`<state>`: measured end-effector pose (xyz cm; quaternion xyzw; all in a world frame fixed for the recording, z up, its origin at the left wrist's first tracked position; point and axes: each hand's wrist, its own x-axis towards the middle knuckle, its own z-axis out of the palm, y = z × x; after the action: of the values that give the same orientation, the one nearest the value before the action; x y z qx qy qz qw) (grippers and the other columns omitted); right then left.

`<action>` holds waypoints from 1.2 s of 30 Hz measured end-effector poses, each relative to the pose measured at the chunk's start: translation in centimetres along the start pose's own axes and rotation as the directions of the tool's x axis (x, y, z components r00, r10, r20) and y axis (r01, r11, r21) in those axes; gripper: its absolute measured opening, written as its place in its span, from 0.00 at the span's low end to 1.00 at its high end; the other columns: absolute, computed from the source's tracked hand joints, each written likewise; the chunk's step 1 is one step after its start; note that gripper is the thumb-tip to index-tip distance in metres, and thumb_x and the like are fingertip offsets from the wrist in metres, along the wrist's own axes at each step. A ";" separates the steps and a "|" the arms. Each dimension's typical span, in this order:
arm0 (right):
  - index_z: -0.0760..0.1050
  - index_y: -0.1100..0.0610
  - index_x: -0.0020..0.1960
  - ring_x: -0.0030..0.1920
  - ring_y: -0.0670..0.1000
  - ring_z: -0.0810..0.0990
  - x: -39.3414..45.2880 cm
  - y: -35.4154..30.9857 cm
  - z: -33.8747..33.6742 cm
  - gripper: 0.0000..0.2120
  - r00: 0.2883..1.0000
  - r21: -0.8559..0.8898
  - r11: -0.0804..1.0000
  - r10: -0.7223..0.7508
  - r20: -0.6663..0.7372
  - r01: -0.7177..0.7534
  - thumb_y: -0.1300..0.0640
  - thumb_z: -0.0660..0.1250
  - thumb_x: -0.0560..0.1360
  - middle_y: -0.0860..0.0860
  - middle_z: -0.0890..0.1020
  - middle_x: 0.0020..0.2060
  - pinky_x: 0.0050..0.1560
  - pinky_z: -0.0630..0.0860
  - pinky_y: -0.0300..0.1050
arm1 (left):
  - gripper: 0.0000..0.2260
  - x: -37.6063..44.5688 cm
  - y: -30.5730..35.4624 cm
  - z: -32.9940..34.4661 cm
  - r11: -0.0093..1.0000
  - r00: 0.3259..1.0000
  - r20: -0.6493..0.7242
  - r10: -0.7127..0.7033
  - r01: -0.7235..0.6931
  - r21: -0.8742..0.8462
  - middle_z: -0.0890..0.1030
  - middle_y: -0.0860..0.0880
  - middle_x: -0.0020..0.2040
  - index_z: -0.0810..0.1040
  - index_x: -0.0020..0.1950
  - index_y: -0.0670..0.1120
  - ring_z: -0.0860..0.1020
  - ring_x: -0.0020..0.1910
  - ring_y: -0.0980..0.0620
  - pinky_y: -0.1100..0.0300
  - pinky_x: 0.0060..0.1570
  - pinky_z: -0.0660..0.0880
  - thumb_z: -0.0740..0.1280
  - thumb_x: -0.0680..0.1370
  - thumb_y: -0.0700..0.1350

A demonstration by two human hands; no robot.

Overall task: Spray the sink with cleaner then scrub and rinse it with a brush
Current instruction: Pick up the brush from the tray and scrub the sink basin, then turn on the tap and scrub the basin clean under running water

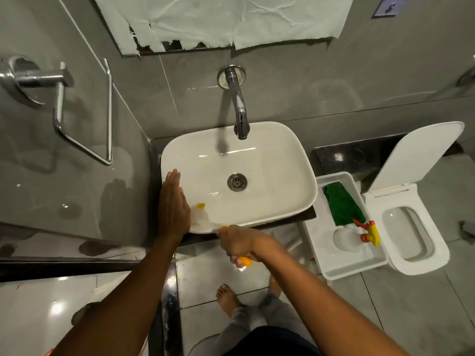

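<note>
A white rectangular sink (270,140) sits on a dark counter, with a chrome drain (236,182) in its middle and a chrome tap (239,109) over the back rim. My left hand (171,204) lies flat on the sink's left rim, fingers straight, holding nothing. My right hand (237,244) is closed around the yellow handle of a brush (201,214). The blurred white brush head with a yellow tip is inside the sink's front left corner. A spray bottle (366,231) with a red and yellow trigger lies in a white tub (334,272) to the right.
A green cloth (341,204) lies in the tub beside the spray bottle. A white toilet (416,227) with its lid up stands at the far right. A chrome towel holder (61,109) is on the left wall. My bare foot (226,299) is on the tiled floor below.
</note>
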<state>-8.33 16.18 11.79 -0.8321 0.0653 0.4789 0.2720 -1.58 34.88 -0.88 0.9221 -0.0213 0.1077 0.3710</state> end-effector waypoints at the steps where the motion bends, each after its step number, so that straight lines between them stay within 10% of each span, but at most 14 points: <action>1: 0.76 0.66 0.71 0.33 0.53 0.78 0.1 0.1 0.1 0.18 1.000 -0.017 1.000 -0.001 -0.016 0.001 0.62 0.58 0.85 0.53 0.79 0.36 0.29 0.74 0.39 | 0.21 0.0 0.0 0.0 1.000 1.000 0.004 -0.006 0.006 -0.001 0.70 0.40 0.82 0.68 0.81 0.37 0.64 0.84 0.40 0.44 0.84 0.61 0.55 0.88 0.35; 7: 0.72 0.67 0.74 0.68 0.63 0.80 -1.8 8.5 -5.7 0.21 0.878 -0.136 0.929 0.268 -0.396 -0.345 0.63 0.58 0.83 0.65 0.76 0.72 0.64 0.80 0.53 | 0.21 0.0 0.1 -0.3 1.000 1.000 0.017 -0.022 0.022 0.007 0.69 0.41 0.83 0.67 0.82 0.38 0.64 0.85 0.41 0.46 0.85 0.60 0.55 0.88 0.37; 12: 0.79 0.66 0.67 0.63 0.63 0.83 -2.5 9.1 -6.1 0.17 0.913 -0.135 0.953 0.212 -0.349 -0.272 0.62 0.61 0.82 0.64 0.82 0.64 0.61 0.81 0.53 | 0.21 -0.1 1.1 -0.5 0.999 1.000 0.012 -0.028 0.028 0.041 0.71 0.37 0.80 0.68 0.81 0.34 0.67 0.83 0.36 0.43 0.84 0.61 0.58 0.87 0.34; 18: 0.76 0.59 0.56 0.31 0.53 0.75 -1.2 1.7 -1.2 0.09 0.999 0.023 1.000 0.017 -0.036 -0.016 0.67 0.59 0.83 0.56 0.78 0.36 0.26 0.73 0.39 | 0.18 0.0 2.6 -0.8 0.983 0.980 0.097 -0.173 0.167 0.073 0.76 0.35 0.77 0.72 0.77 0.34 0.71 0.79 0.34 0.44 0.85 0.57 0.58 0.89 0.40; 23: 0.77 0.67 0.66 0.48 0.61 0.86 -1.6 0.2 1.7 0.13 0.984 0.016 0.999 -0.035 -0.174 0.038 0.66 0.59 0.84 0.66 0.85 0.58 0.48 0.82 0.51 | 0.16 3.4 7.7 -3.1 0.944 0.960 0.157 -0.231 0.260 -0.205 0.89 0.47 0.52 0.82 0.59 0.42 0.86 0.56 0.39 0.43 0.63 0.80 0.62 0.87 0.53; 28: 0.73 0.67 0.71 0.66 0.64 0.83 -2.3 1.8 0.6 0.17 0.942 0.041 0.999 0.028 -0.335 -0.015 0.62 0.54 0.87 0.67 0.78 0.67 0.65 0.80 0.58 | 0.26 8.4 14.9 -3.4 0.992 0.979 0.171 -0.108 0.117 -0.045 0.79 0.52 0.29 0.76 0.33 0.49 0.81 0.37 0.45 0.53 0.43 0.77 0.69 0.79 0.68; 36: 0.70 0.67 0.70 0.68 0.64 0.80 -1.4 2.9 -1.3 0.22 0.873 0.317 0.948 0.175 -0.455 -0.025 0.50 0.52 0.89 0.64 0.77 0.69 0.67 0.78 0.54 | 0.31 12.2 22.5 -1.5 0.977 0.979 0.143 -0.146 0.120 0.176 0.84 0.41 0.43 0.79 0.39 0.42 0.83 0.49 0.36 0.50 0.44 0.74 0.72 0.73 0.72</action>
<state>-9.14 12.84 12.28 -0.8684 0.2459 0.2570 0.3454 7.37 20.12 18.15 0.9547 0.0208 0.0120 0.2964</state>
